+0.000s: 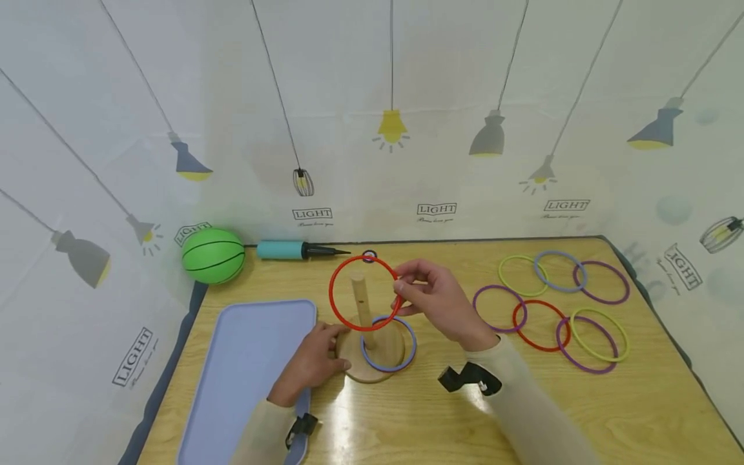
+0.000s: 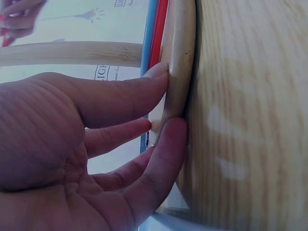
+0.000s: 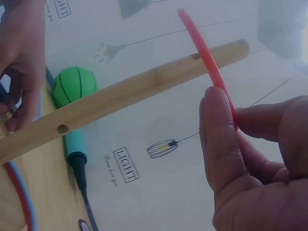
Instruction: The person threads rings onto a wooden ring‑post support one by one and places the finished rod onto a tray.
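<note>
A round wooden base (image 1: 356,371) with an upright wooden post (image 1: 361,300) stands in the middle of the table. My left hand (image 1: 314,360) grips the left rim of this base, thumb on top and a finger along its edge in the left wrist view. Between thumb and fingertips, my right hand (image 1: 438,300) pinches a red ring (image 1: 331,290) by its right side. The ring is held up around the line of the post's top in the head view. Around the post's foot lies a blue ring (image 1: 414,345), with another red ring (image 2: 158,33) under it.
Several purple, yellow, blue and red rings (image 1: 542,350) lie overlapping on the right. A pale blue tray (image 1: 250,361) is at the left. Along the back are a green ball (image 1: 213,256), a teal hand pump (image 1: 281,250) and a small dark-rimmed round object (image 1: 369,256).
</note>
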The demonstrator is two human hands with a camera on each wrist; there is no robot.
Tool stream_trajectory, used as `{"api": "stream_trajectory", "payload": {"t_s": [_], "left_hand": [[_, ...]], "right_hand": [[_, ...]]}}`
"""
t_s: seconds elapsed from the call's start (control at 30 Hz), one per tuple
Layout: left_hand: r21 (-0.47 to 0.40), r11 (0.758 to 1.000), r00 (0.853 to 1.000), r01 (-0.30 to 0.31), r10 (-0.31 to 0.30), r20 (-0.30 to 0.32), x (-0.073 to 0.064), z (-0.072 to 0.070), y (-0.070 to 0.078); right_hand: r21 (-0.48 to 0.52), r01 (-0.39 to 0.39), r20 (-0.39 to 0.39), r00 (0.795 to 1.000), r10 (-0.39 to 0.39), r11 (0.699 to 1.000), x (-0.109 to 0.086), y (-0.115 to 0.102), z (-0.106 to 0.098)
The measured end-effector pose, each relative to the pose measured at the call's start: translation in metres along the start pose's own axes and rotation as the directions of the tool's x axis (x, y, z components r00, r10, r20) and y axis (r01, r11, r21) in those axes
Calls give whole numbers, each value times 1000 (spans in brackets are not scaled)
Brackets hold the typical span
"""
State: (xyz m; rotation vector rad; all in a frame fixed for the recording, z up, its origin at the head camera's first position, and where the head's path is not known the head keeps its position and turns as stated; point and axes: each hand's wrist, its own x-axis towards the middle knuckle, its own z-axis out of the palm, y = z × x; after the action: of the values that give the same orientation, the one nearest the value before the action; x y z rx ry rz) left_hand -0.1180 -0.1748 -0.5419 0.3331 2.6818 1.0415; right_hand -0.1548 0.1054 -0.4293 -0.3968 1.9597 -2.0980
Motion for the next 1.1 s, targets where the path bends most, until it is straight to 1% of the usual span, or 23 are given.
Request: {"api": "stream_trajectory", "payload": {"t_s": [0.13, 0.23, 0.33, 0.53, 0.73, 0.83, 0.97, 1.1], "left_hand": [[-2, 1000, 1000, -8, 8, -11, 0, 0, -1], [4, 1000, 1000, -6, 7, -12, 0, 1, 0], [16, 1000, 1000, -8, 8, -12, 0, 1, 1], [18, 1000, 1000, 3, -3, -13, 1, 1, 2], [3, 1000, 1000, 12, -12, -14, -1, 1, 4], [5, 1000, 1000, 16, -16, -14, 0, 1, 4], [11, 1000, 1000, 15, -15, -13, 2, 2, 3], [1, 1000, 1000, 17, -17, -9, 1, 2, 3]], "right_hand": [[-1, -59, 17, 998, 59, 998, 5, 24, 0], [-19, -94, 23, 995, 95, 995, 6, 42, -5], [-32, -127, 24, 991, 128, 991, 4, 55, -10], [-73, -199, 6, 980, 200, 977, -2, 73, -18], [-89, -255, 2, 967, 256, 963, -9, 92, -23], [-104, -273, -16, 962, 272, 956, -13, 98, -25], [-114, -278, -30, 961, 276, 954, -16, 105, -28], [-114, -285, -26, 959, 284, 952, -18, 111, -30]]}}
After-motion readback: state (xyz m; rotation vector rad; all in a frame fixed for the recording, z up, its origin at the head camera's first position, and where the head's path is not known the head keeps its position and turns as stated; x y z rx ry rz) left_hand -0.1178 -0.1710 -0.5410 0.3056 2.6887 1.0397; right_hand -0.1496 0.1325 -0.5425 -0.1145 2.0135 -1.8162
